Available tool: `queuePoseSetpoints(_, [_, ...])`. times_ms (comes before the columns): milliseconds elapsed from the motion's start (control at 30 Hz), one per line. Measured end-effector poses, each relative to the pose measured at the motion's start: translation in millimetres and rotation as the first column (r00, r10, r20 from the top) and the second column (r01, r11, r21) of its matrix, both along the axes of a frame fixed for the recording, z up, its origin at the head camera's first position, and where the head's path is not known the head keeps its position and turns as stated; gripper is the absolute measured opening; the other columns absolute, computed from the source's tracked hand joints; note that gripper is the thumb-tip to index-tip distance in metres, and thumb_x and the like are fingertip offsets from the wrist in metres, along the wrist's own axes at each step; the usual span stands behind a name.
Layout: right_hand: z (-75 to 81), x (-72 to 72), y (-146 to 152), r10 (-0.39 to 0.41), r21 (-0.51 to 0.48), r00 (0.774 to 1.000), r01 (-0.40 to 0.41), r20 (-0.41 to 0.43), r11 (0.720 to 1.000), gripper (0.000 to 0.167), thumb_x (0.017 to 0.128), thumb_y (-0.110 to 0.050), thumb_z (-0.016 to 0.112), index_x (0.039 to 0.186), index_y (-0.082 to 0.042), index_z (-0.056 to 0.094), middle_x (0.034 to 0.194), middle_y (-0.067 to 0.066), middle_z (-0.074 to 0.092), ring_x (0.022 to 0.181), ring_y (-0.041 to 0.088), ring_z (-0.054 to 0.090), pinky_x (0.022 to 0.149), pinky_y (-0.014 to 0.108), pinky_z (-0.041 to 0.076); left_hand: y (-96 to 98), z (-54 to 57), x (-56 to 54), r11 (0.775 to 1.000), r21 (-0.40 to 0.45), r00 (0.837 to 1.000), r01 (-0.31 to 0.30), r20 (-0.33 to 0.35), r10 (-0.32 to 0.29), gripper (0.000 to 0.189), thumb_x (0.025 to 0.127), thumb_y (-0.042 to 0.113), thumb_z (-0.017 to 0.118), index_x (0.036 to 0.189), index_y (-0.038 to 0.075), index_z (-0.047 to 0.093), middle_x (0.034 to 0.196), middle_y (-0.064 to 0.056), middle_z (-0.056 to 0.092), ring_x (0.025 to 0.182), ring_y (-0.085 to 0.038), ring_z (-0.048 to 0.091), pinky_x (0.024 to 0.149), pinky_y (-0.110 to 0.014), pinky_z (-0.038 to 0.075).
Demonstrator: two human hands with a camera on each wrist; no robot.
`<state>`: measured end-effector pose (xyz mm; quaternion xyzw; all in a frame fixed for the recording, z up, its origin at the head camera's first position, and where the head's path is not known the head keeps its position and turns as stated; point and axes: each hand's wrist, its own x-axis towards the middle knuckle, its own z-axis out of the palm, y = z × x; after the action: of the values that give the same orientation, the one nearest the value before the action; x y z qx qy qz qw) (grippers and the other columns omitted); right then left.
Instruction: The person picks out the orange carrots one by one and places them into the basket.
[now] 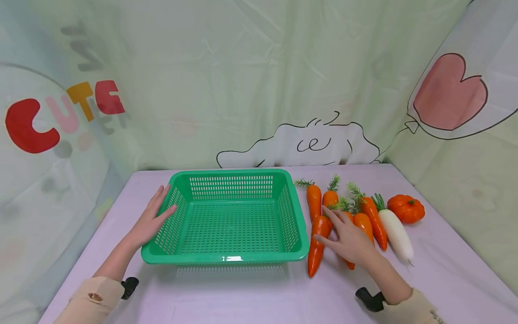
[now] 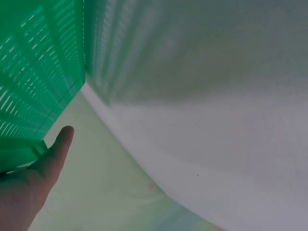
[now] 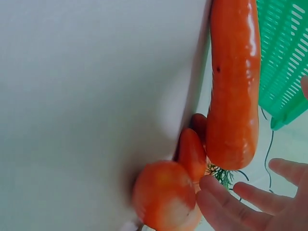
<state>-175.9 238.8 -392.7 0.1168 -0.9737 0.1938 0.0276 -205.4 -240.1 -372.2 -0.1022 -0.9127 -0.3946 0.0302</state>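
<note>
A green plastic basket (image 1: 226,259) with slotted walls stands on the table, nothing inside it. My left hand (image 1: 151,220) is at its left rim, fingers straight; in the left wrist view one finger (image 2: 60,149) points along the basket's outer wall. To the right of the basket, my right hand (image 1: 350,236) reaches over a pile of carrots with its fingers spread. Nearest to its thumb and fingertips lies one orange carrot (image 1: 316,256), seen large in the right wrist view (image 3: 233,91). Whether the fingertips touch it I cannot tell. The hand partly hides other carrots.
More leafy-topped carrots (image 1: 313,200) lie behind and beside the right hand. A white radish (image 1: 396,234) and a small orange pumpkin (image 1: 406,208) are farther right. The pale table (image 1: 226,301) backs onto a printed curtain (image 1: 194,90).
</note>
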Motion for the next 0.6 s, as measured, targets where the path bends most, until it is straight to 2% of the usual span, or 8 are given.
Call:
queuePoseSetpoints(133, [-2.9,-0.1,-1.7,0.003,-0.006,1.000,-0.003,0.001,1.000,0.084,0.081,-0.057,0.057,0.143,-0.010,0.028,0.137,0.029,0.029,0.079,0.036,0.058,0.055,0.040,0.052,0.2,-0.6,0.3,1.000,0.015,1.000,0.009,0.008,-0.009,0.068,0.095,0.036,0.044,0.148,0.013,0.009,0.152,-0.016,-0.003,0.135,-0.043,-0.001,0.095,-0.071,0.008])
queuePoseSetpoints(200, [-4.0,-0.4,-2.3,0.003,-0.009,1.000,-0.003,0.007,1.000,0.083,0.081,-0.056,0.058,0.143,-0.010,0.028,0.137,0.029,0.028,0.068,0.027,0.056,0.053,0.036,0.050,-0.1,-1.9,0.1,1.000,0.020,1.000,0.012,0.007,-0.012,0.068,0.095,0.037,0.044,0.148,0.013,0.009,0.152,-0.016,-0.004,0.135,-0.042,-0.001,0.095,-0.072,0.008])
queuePoseSetpoints(267, [-4.7,-0.7,-3.1,0.002,-0.011,1.000,-0.002,0.007,1.000,0.083,0.081,-0.056,0.058,0.143,-0.010,0.027,0.136,0.030,0.028,0.064,0.022,0.052,0.053,0.035,0.050,-0.4,-3.4,0.0,1.000,0.025,1.000,0.015,0.006,-0.015,0.069,0.095,0.038,0.045,0.148,0.014,0.009,0.152,-0.015,-0.004,0.135,-0.042,-0.002,0.095,-0.072,0.008])
queuePoseSetpoints(333, [-5.1,-0.3,-4.0,0.000,-0.012,1.000,0.000,0.005,1.000,0.084,0.081,-0.056,0.058,0.143,-0.009,0.027,0.135,0.030,0.028,0.066,0.025,0.054,0.056,0.041,0.051,-0.7,-5.0,-0.3,0.999,0.027,1.000,0.017,0.003,-0.017,0.069,0.094,0.038,0.046,0.148,0.014,0.009,0.152,-0.015,-0.004,0.136,-0.042,-0.002,0.095,-0.072,0.008])
queuePoseSetpoints(433, [-5.7,0.9,-6.0,-0.008,-0.018,1.000,0.008,0.002,1.000,0.085,0.081,-0.056,0.058,0.142,-0.007,0.028,0.134,0.032,0.027,0.083,0.039,0.057,0.065,0.054,0.050,-1.1,-7.1,-0.6,1.000,0.025,1.000,0.017,-0.001,-0.017,0.070,0.094,0.038,0.047,0.148,0.014,0.009,0.152,-0.015,-0.004,0.136,-0.041,-0.002,0.095,-0.072,0.008])
queuePoseSetpoints(533, [-6.5,2.3,-8.5,-0.018,-0.035,1.000,0.019,0.020,0.999,0.086,0.081,-0.057,0.057,0.142,-0.004,0.027,0.133,0.034,0.026,0.094,0.048,0.053,0.071,0.060,0.047,-1.6,-8.5,-0.9,1.000,0.019,1.000,0.014,-0.007,-0.014,0.070,0.094,0.037,0.047,0.148,0.014,0.010,0.152,-0.015,-0.004,0.136,-0.041,-0.001,0.095,-0.072,0.008])
queuePoseSetpoints(600, [-7.5,2.9,-10.1,-0.021,-0.044,0.999,0.022,0.029,0.999,0.087,0.081,-0.057,0.057,0.142,-0.003,0.027,0.132,0.035,0.027,0.096,0.049,0.052,0.074,0.061,0.046,-1.8,-9.2,-1.3,1.000,0.013,1.000,0.014,-0.011,-0.014,0.069,0.094,0.037,0.046,0.148,0.014,0.010,0.152,-0.014,-0.003,0.136,-0.041,-0.001,0.095,-0.072,0.009])
